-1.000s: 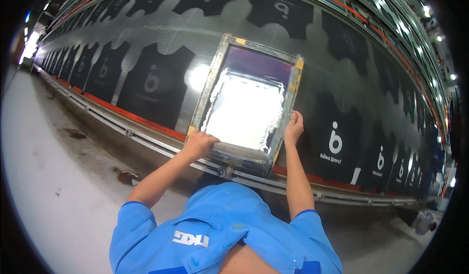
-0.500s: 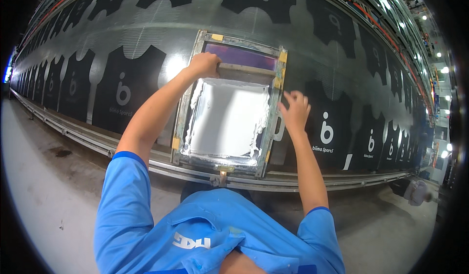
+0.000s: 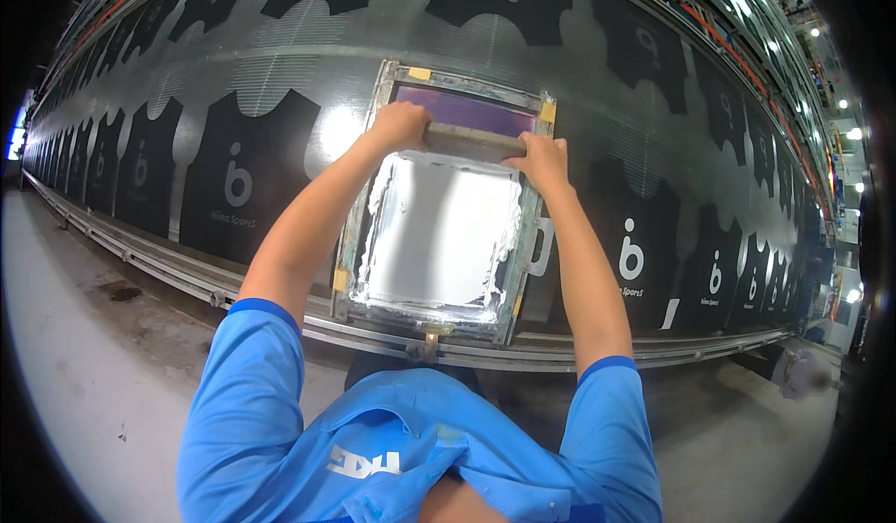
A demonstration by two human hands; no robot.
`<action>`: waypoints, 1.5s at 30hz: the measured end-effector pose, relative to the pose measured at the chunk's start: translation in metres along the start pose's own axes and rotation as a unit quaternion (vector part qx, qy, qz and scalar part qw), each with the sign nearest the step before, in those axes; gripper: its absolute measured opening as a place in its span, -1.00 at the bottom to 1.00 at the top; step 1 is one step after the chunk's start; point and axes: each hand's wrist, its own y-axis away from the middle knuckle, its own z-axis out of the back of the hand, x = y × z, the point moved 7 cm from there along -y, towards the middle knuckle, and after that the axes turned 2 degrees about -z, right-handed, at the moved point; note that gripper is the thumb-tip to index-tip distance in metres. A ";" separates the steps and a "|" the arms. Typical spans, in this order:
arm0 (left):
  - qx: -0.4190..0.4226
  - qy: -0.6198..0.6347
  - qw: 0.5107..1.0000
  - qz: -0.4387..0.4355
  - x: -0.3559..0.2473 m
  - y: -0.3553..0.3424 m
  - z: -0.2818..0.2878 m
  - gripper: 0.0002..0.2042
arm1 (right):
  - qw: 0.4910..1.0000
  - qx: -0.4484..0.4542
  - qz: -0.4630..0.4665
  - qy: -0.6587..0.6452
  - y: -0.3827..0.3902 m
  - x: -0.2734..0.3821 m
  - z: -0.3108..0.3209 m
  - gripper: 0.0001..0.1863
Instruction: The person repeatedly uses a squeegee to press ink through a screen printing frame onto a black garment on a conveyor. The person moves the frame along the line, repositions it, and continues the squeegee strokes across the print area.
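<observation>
A screen printing frame [image 3: 342, 252] lies on the long table in front of me, its metal sides patched with yellow tape. White ink [image 3: 439, 234] covers most of the mesh, with ragged thick edges, and a purple strip of mesh [image 3: 467, 111] shows at the far end. Across the far part of the screen stands a squeegee [image 3: 474, 140]. My left hand [image 3: 403, 126] is closed round its left end. At the right end my right hand [image 3: 544, 161] grips it too, thumb on the near side. Both forearms reach over the frame's sides.
Black shirt pieces [image 3: 245, 159] with white printed marks lie in rows along the grey table [image 3: 373, 61], on both sides of the frame. A metal rail [image 3: 271, 316] runs along the table's near edge. Grey floor [image 3: 84, 336] shows at left.
My right hand has moved left and away from me, from beside the frame onto the squeegee's right end, and closed on it. My left hand keeps its hold.
</observation>
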 end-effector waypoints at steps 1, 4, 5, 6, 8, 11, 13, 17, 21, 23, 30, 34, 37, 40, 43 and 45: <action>-0.001 0.003 1.000 -0.005 -0.001 0.011 -0.008 -0.60 | 1.000 -0.001 0.008 -0.019 0.013 0.005 -0.003 -0.58; -0.010 0.019 1.000 -0.022 -0.014 0.052 -0.021 -0.67 | 0.999 -0.017 0.018 -0.020 0.056 0.011 -0.018 -0.61; -0.006 0.024 0.999 -0.025 -0.018 0.072 -0.033 -0.67 | 0.999 -0.028 0.029 -0.011 0.077 0.017 -0.025 -0.64; -0.003 0.028 0.999 -0.027 -0.023 0.092 -0.045 -0.68 | 0.999 -0.039 0.034 -0.007 0.098 0.020 -0.029 -0.64; -0.041 0.023 0.998 -0.047 -0.034 0.133 -0.060 -0.80 | 0.997 -0.061 0.044 -0.003 0.140 0.034 -0.035 -0.64; -0.069 0.024 0.996 -0.048 -0.051 0.195 -0.089 -0.86 | 0.997 -0.038 0.051 -0.042 0.205 0.052 -0.046 -0.72; -0.109 0.030 0.992 -0.056 -0.061 0.239 -0.109 -0.88 | 0.994 -0.067 0.068 -0.052 0.247 0.060 -0.056 -0.74; -0.136 0.030 0.988 -0.068 -0.079 0.292 -0.116 -0.80 | 0.992 -0.076 0.088 -0.052 0.296 0.078 -0.065 -0.65; -0.134 0.056 0.987 -0.068 -0.086 0.327 -0.126 -0.56 | 0.994 -0.074 0.065 -0.043 0.334 0.086 -0.061 -0.44; -0.128 0.061 0.988 -0.062 -0.097 0.351 -0.129 -0.47 | 0.995 -0.057 0.066 -0.048 0.357 0.091 -0.062 -0.45; -0.071 0.096 0.992 -0.046 -0.065 0.272 -0.075 -0.72 | 0.995 -0.007 0.100 -0.010 0.265 0.079 -0.009 -0.63; 0.035 0.060 0.997 -0.018 -0.023 0.118 -0.033 -0.64 | 0.988 0.152 0.021 0.010 0.112 0.036 0.000 -0.60; 0.038 0.063 0.997 -0.036 0.003 0.025 -0.005 -0.46 | 0.993 0.116 -0.005 0.003 0.026 0.011 0.014 -0.29; 0.060 0.061 0.996 -0.033 0.018 -0.024 0.006 -0.38 | 0.996 0.070 0.002 0.054 -0.020 0.005 0.016 -0.21; 0.050 0.061 0.996 -0.035 0.023 -0.048 0.004 -0.33 | 0.996 0.072 -0.015 0.059 -0.040 -0.005 0.011 -0.22; 0.020 0.071 0.996 -0.045 0.023 -0.052 0.002 -0.37 | 0.995 0.078 -0.025 0.058 -0.043 -0.008 0.007 -0.23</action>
